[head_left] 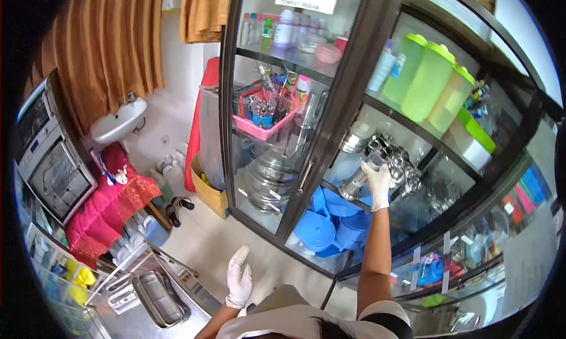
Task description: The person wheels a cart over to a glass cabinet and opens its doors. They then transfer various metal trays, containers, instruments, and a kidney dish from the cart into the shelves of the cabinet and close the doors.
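Observation:
My right hand [378, 183], in a white glove, reaches into the open side of a dark-framed cabinet. Its fingers are wrapped round a metal cylinder [355, 184] with a wide round base, on the shelf that holds shiny metal ware [401, 165]. My left hand [240, 280], also gloved, hangs over the floor near the trolley, its fingers apart and holding nothing. Below the metal ware, blue plastic containers [315, 230] fill the bottom of the cabinet. Green-lidded containers [421, 79] stand on the shelf above.
Behind a glass door are a pink basket [259, 128] and stacked metal drums [268, 180]. A steel trolley [203, 292] at the lower left carries metal trays [158, 298]. A cardboard box [212, 196] stands beside the cabinet. A sink [119, 122] is at the back left.

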Demonstrator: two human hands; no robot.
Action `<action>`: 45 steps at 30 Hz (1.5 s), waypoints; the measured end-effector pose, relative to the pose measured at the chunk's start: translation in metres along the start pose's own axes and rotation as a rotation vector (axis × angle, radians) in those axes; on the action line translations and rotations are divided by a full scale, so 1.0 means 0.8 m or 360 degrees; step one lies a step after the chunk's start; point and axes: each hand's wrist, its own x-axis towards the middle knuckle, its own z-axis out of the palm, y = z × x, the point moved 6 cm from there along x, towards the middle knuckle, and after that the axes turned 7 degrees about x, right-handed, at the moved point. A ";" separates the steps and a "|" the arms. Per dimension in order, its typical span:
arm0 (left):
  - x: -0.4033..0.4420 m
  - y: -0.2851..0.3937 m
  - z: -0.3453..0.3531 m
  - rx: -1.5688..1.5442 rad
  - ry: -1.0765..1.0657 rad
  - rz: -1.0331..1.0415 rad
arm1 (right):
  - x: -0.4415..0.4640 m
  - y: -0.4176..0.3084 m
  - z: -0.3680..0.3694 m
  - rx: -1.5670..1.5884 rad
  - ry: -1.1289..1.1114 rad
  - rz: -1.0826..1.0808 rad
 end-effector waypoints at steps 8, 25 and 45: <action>0.037 -0.027 0.043 -0.0054 0.0117 -0.0103 | 0.085 0.057 0.073 -0.0136 -0.0080 -0.0028; 0.118 -0.061 0.127 -0.0143 0.0166 -0.0096 | 0.152 0.086 0.244 -0.0052 -0.0543 -0.0128; 0.138 -0.094 0.135 -0.0095 0.0257 -0.0158 | 0.124 0.077 0.346 0.0388 -0.0808 -0.0398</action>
